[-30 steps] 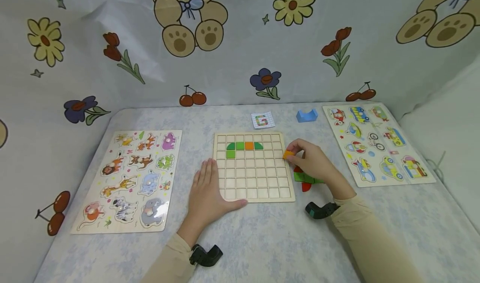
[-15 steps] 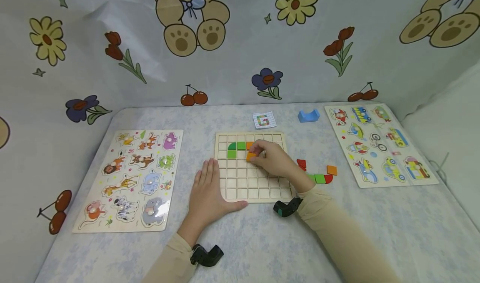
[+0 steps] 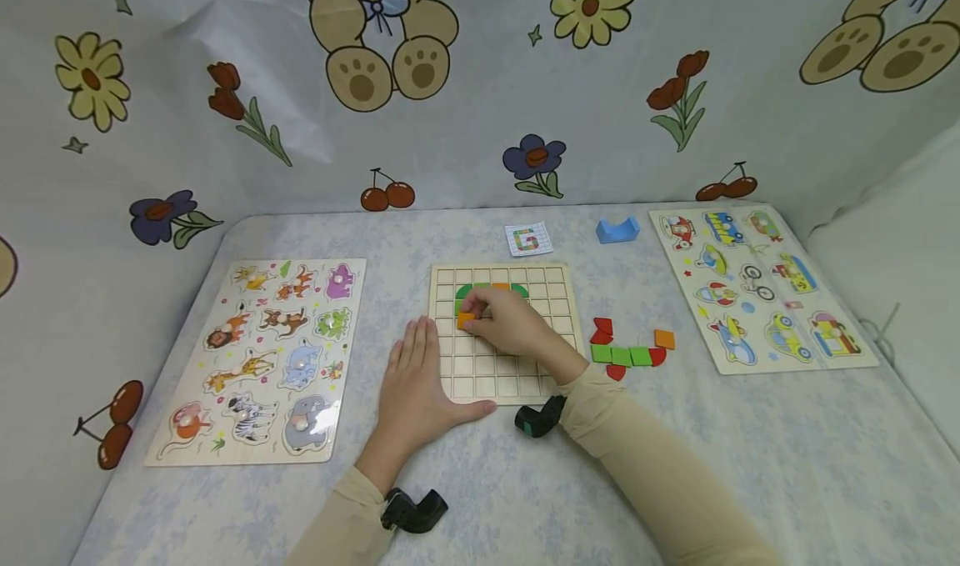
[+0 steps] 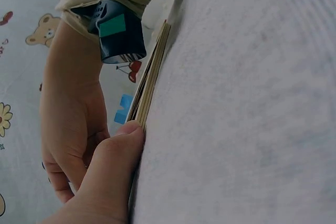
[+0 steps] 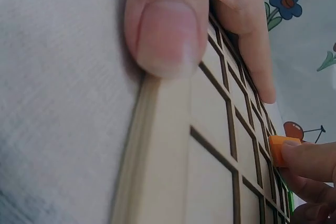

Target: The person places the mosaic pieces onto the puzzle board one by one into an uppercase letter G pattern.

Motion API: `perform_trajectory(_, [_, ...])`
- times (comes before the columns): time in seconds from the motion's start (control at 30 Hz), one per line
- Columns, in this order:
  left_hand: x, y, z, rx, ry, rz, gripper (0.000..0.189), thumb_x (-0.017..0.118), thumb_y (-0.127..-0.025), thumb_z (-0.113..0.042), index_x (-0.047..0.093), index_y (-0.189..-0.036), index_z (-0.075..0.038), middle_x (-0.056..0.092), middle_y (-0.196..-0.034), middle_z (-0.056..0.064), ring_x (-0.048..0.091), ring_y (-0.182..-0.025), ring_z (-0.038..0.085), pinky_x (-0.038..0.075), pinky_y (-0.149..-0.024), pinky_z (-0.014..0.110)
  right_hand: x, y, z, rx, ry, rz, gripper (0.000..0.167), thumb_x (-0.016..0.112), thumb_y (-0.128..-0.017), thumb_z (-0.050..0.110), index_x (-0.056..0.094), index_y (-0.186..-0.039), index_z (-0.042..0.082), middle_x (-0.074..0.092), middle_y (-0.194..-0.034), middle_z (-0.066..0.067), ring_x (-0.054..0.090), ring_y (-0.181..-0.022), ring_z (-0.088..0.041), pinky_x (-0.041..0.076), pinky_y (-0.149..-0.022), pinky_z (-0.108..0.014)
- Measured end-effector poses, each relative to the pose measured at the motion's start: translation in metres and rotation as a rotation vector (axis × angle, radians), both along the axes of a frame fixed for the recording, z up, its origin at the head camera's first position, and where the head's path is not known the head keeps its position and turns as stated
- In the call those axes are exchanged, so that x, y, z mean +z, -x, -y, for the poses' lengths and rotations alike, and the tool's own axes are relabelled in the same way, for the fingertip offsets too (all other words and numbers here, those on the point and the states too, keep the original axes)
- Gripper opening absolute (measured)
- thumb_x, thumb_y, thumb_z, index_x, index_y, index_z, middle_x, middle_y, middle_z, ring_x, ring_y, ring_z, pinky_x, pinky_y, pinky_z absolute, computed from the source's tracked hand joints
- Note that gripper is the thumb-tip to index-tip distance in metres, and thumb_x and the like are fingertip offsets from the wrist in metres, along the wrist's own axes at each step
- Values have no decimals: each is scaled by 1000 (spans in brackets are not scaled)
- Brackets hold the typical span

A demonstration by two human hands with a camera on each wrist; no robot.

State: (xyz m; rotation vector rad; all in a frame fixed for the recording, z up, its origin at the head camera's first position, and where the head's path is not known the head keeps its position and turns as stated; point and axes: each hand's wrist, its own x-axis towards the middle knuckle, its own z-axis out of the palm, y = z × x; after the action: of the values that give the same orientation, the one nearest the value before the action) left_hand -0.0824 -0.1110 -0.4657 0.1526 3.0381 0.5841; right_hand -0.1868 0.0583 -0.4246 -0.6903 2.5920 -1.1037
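A wooden grid board (image 3: 517,366) lies mid-table. Along its upper rows sit green and orange tiles, partly covered by my right hand (image 3: 513,324). That hand pinches an orange square tile (image 3: 465,321) between thumb and fingers, at the board's left part just below the green tiles; the right wrist view shows this orange tile (image 5: 281,150) at the fingertips. With fingers straight and thumb spread, my left hand (image 3: 412,387) rests against the board's left and near edges. In the left wrist view, its thumb (image 4: 118,153) touches the board's side (image 4: 149,87).
Right of the board lie several loose tiles: green squares (image 3: 621,356), red pieces (image 3: 602,329) and an orange square (image 3: 663,339). Behind it are a pattern card (image 3: 528,239) and a blue block (image 3: 618,231). An animal puzzle (image 3: 258,362) lies left, a vehicle puzzle (image 3: 765,291) right.
My right hand has carried the orange tile from the board's right edge leftward across the grid to just below the green tiles. The left hand stays in place.
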Motion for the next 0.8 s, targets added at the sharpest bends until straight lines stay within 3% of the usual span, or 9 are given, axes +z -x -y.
perform_trajectory(0.27, [2, 0, 0, 1, -1, 6, 146, 54, -59, -97, 1, -159, -4, 1, -168, 11, -2, -156, 25, 7, -127, 48, 1, -1, 3, 13, -11, -10, 12, 73, -90, 15, 68, -101, 14, 65, -88, 2, 57, -77, -12, 49, -71, -26])
perform_trajectory(0.43, [3, 0, 0, 2, -17, 7, 146, 56, -59, -95, 2, -159, -4, 2, -168, 11, -2, -156, 25, 7, -127, 47, 2, -2, 2, 31, -29, -26, 11, 73, -90, 14, 70, -101, 13, 67, -95, 1, 59, -84, -13, 51, -78, -29])
perform_trajectory(0.57, [3, 0, 0, 3, -17, 5, 146, 57, -59, -95, 2, -159, -4, 2, -168, 12, -1, -156, 26, 7, -127, 48, 0, -3, 2, 38, -78, -61, 8, 72, -92, 17, 73, -99, 14, 66, -100, 1, 60, -91, -13, 52, -84, -32])
perform_trajectory(0.8, [2, 0, 0, 4, -11, 1, 146, 55, -59, -96, 2, -159, -4, 2, -168, 12, -1, -156, 26, 8, -127, 47, -1, -6, -1, 37, -151, -90, 16, 71, -93, 23, 78, -106, 18, 66, -102, 5, 60, -89, -10, 52, -79, -29])
